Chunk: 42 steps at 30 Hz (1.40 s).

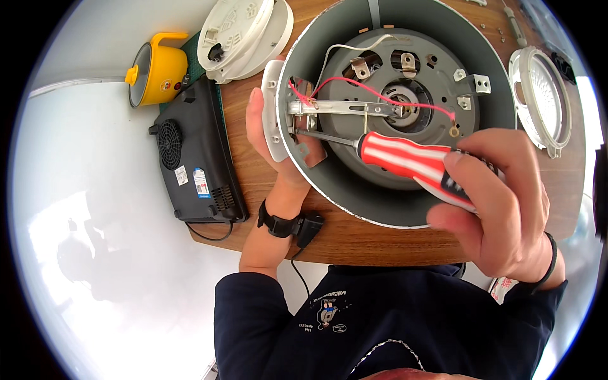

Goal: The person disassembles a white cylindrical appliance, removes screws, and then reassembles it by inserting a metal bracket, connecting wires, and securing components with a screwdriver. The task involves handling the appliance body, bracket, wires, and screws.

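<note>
A wide round metal appliance housing (500, 126), like a rice cooker body, lies open toward me, its inside showing. My left hand (258, 130) grips its left side around a white plastic bracket (273, 113); some of its fingers are hidden behind. In my right hand (500, 196) is a red-and-white handled screwdriver (405, 158). Its shaft points left, the tip against or close to a metal bracket (310, 145) at the housing's left wall. Inside, a flat metal strip (345, 108) reaches to the centre of the round grey plate (456, 82). Red wires (380, 94) and a white wire (329, 54) cross it.
On the left sit a black induction-cooker-like unit (196, 152), a yellow pot (161, 73) and white plastic covers (244, 35). A clear round cover (539, 98) and another screwdriver (516, 28) lie at right on the wooden table (354, 244). Small screws (500, 30) are scattered there.
</note>
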Motion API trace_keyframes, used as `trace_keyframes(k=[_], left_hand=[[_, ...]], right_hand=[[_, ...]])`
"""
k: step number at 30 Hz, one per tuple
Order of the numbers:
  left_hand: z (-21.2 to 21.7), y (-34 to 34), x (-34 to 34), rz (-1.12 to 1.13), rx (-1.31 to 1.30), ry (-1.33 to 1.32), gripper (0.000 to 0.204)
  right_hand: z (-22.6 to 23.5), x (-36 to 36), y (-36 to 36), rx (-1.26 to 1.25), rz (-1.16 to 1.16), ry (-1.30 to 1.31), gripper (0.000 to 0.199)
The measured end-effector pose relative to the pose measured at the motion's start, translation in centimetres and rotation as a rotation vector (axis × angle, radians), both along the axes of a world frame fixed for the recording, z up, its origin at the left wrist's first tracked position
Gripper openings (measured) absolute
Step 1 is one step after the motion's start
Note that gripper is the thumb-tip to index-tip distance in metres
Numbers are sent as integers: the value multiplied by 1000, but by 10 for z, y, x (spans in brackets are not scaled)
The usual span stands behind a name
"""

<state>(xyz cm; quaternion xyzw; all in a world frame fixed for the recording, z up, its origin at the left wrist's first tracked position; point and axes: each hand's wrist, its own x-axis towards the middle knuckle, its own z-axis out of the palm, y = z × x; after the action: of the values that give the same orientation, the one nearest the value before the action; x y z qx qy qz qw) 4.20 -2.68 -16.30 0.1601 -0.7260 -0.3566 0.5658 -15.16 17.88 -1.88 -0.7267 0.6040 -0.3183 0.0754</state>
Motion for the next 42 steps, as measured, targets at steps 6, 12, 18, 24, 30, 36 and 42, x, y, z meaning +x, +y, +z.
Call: trace_keyframes(k=[6, 12, 18, 24, 30, 36, 42], left_hand=[[3, 6, -10, 86, 44, 28, 53], [-2, 2, -1, 20, -9, -1, 55], [-5, 1, 3, -30, -7, 12, 61], [-2, 3, 5, 44, -68, -87, 65], [-2, 2, 2, -22, -4, -13, 65], [-3, 2, 2, 32, -60, -65, 65], [-2, 1, 4, 71, -114, -118, 66]], right_hand=[[-10, 0, -6, -101, -46, 24, 47], [-4, 1, -2, -38, 6, 10, 47], [-6, 2, 2, -36, 18, 68, 60], [-13, -1, -1, -125, -17, 68, 57], [-9, -2, -5, -93, -5, 2, 56], [-3, -1, -3, -52, -5, 96, 55], [-12, -5, -7, -75, 7, 112, 62]])
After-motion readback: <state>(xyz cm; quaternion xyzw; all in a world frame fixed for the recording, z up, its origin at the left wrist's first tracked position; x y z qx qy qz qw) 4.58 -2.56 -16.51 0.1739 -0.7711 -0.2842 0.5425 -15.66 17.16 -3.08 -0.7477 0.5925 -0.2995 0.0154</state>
